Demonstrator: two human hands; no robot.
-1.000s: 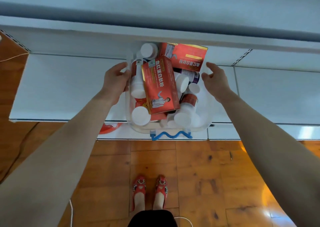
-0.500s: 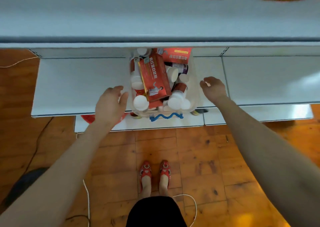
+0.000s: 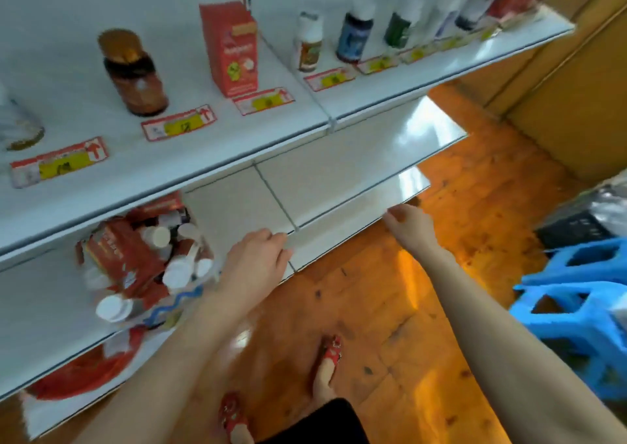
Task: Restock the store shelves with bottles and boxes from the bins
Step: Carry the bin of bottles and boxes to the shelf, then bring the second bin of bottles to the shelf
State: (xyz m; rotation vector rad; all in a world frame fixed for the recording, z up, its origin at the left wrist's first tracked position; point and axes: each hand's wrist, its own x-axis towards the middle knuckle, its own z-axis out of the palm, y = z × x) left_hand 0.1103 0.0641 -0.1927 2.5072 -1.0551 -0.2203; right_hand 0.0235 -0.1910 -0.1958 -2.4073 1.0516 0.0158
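A clear plastic bin full of white-capped bottles and red boxes sits on the lower white shelf at the left. My left hand hovers just right of the bin with relaxed fingers and holds nothing. Farther right, my right hand hangs over the shelf's front edge, fingers loosely curled and empty. On the upper shelf stand a brown bottle, a red box and several bottles behind price tags.
Blue plastic stools stand on the wooden floor at the right, with a dark crate behind them. A red object lies on the bottom shelf below the bin. My feet in red shoes stand near the shelf.
Both hands let go of the bin and drew back from it to the right. The view swung up and right, so the upper shelf and the stools came into sight.
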